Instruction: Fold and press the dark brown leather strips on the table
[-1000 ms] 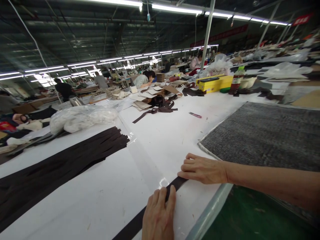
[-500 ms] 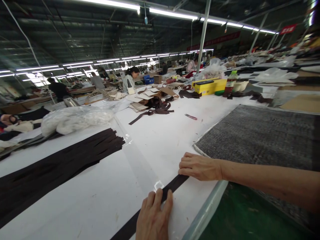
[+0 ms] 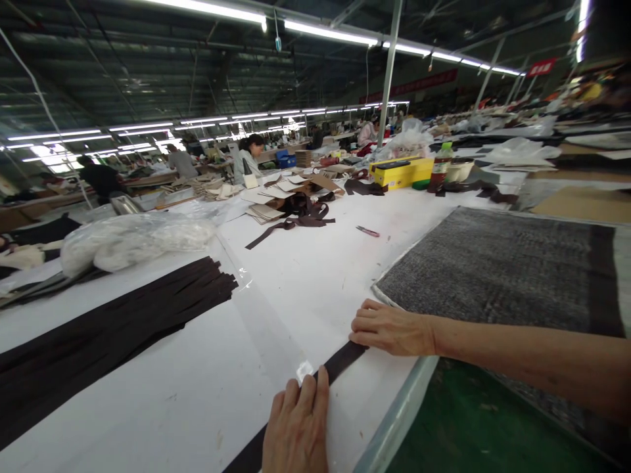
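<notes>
A long dark brown strip (image 3: pixel 340 360) lies along the near edge of the white table (image 3: pixel 305 289). My left hand (image 3: pixel 296 430) presses flat on the strip at the bottom of the view, fingers together and stretched out. My right hand (image 3: pixel 392 327) rests on the strip's far end, fingers curled flat against the table. Neither hand grips anything. A small clear piece of tape (image 3: pixel 304 370) shines just beyond my left fingertips.
A row of several dark strips (image 3: pixel 113 328) lies to the left. A grey mat (image 3: pixel 497 269) covers the table at right. Farther off are a clear plastic bag (image 3: pixel 133 238), brown ribbons and card pieces (image 3: pixel 296 213), a yellow box (image 3: pixel 401 172), a bottle (image 3: pixel 442 165), and people working.
My left hand has slid back toward me along the strip. The view has shifted slightly right; my right hand stays on the strip's end.
</notes>
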The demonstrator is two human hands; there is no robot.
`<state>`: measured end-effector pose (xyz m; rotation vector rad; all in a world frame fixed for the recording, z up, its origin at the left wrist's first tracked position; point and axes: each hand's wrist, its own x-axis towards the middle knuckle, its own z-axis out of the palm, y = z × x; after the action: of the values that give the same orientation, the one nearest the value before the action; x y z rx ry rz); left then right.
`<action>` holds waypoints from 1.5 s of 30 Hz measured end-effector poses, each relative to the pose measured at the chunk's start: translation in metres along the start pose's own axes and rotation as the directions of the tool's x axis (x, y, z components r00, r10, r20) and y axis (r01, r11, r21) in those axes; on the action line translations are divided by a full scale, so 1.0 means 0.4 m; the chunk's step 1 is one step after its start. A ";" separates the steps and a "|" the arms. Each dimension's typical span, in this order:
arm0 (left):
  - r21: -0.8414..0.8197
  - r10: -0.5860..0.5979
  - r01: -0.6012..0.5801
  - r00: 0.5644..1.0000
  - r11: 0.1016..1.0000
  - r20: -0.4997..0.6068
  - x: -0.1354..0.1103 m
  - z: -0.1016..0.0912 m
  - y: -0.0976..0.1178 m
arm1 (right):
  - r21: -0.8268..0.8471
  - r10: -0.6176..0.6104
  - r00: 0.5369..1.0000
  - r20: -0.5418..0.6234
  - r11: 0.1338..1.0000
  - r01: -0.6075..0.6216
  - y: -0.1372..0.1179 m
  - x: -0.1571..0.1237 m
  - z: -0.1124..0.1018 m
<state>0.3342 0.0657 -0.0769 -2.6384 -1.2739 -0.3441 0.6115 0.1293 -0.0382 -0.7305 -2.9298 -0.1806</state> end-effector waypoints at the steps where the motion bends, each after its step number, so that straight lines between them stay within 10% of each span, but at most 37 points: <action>1: 0.000 -0.001 0.001 1.000 1.000 0.003 0.002 -0.001 0.000 | 0.013 0.018 1.000 -0.006 1.000 -0.018 -0.001 -0.002 -0.001; 12: 0.036 0.031 -0.029 0.998 0.999 -0.056 0.010 0.003 -0.002 | 0.261 0.177 0.984 -0.012 0.951 -0.168 -0.011 0.014 -0.018; 33: 0.032 0.008 -0.010 0.997 0.999 0.072 0.022 -0.014 0.002 | -0.044 0.012 0.999 -0.038 0.999 -0.014 -0.002 -0.013 -0.010; 45: -0.253 0.158 -0.104 0.966 0.962 0.203 0.198 -0.046 0.069 | -0.004 0.054 0.998 -0.020 0.998 -0.055 -0.005 -0.036 -0.011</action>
<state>0.4013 0.1028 -0.0386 -3.0239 -1.1731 -0.1981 0.6236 0.1201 -0.0362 -0.8037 -2.8882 -0.1887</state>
